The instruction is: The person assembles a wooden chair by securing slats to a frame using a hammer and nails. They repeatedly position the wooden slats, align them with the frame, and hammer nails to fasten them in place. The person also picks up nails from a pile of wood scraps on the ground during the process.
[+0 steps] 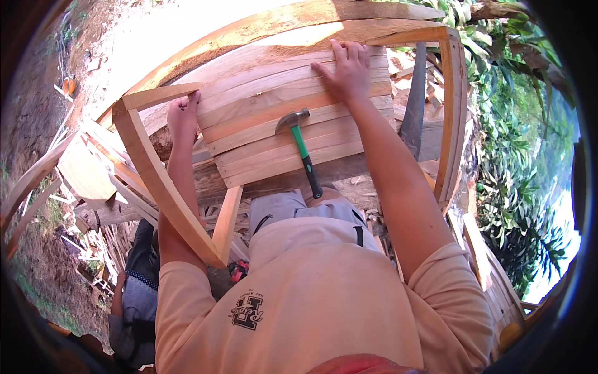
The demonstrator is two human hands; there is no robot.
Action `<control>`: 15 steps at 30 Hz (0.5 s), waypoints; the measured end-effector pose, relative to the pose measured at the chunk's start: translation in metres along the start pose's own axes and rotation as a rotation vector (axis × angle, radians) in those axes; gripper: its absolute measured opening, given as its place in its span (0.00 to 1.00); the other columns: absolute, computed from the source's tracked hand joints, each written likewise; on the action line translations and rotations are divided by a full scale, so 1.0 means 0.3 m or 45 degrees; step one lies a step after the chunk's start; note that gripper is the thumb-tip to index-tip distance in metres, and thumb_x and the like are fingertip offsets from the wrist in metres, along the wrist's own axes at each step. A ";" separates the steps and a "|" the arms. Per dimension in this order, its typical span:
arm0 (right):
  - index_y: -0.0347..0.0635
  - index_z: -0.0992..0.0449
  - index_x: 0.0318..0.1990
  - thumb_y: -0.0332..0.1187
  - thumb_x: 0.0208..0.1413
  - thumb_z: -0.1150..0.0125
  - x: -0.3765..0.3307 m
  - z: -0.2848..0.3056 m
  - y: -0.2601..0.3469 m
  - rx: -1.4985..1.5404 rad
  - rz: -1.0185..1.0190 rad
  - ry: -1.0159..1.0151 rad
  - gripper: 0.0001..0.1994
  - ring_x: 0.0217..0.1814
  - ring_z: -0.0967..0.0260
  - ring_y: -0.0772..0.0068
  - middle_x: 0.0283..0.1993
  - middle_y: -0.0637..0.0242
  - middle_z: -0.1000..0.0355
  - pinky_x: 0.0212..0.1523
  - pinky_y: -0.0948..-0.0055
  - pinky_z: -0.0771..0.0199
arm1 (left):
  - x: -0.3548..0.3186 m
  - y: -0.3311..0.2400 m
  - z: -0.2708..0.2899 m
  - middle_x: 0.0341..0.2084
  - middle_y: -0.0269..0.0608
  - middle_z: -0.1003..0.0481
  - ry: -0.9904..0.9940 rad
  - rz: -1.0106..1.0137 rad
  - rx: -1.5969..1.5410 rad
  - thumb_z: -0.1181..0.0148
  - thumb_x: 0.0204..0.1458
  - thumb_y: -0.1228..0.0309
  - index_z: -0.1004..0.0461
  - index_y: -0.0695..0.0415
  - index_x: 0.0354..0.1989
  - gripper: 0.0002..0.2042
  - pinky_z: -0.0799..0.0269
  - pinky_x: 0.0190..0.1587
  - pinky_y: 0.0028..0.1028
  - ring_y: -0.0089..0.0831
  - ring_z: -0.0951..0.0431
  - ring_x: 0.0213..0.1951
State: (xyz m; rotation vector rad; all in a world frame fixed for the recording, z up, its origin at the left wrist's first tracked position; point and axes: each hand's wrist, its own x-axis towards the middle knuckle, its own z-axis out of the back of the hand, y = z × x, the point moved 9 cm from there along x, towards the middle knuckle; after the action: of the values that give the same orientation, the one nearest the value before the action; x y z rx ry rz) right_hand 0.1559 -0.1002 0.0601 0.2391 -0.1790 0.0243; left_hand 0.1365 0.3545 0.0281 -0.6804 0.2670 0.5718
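My right hand lies flat on the far part of a panel of pale wooden slats, its fingers spread. At the panel's left edge is my left hand, its fingers curled beside the end of a wooden frame. Small dark bits show at those fingers, but what they hold is unclear. A claw hammer with a green and black handle rests on the slats, head away from me. Its grip end hangs over the panel's near edge, above my lap. My left forearm passes behind the frame's long side.
Right of the panel, a handsaw blade stands beside another wooden frame. Long curved boards lie beyond the panel. At lower left, another person is partly visible near wood scraps. Leafy plants grow on the right.
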 end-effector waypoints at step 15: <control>0.45 0.31 0.68 0.68 0.58 0.44 0.001 -0.018 0.009 -0.094 0.020 0.086 0.41 0.72 0.44 0.52 0.61 0.55 0.35 0.78 0.50 0.57 | 0.012 -0.137 0.048 0.18 0.36 0.23 0.090 -0.090 0.178 0.26 0.49 0.49 0.18 0.58 0.22 0.22 0.31 0.31 0.36 0.30 0.24 0.23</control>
State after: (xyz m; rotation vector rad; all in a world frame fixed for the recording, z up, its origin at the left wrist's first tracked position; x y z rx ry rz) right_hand 0.1570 -0.0961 0.0555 0.1633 -0.1140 0.0409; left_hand 0.1637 0.3394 0.0586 -0.5730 0.3446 0.4576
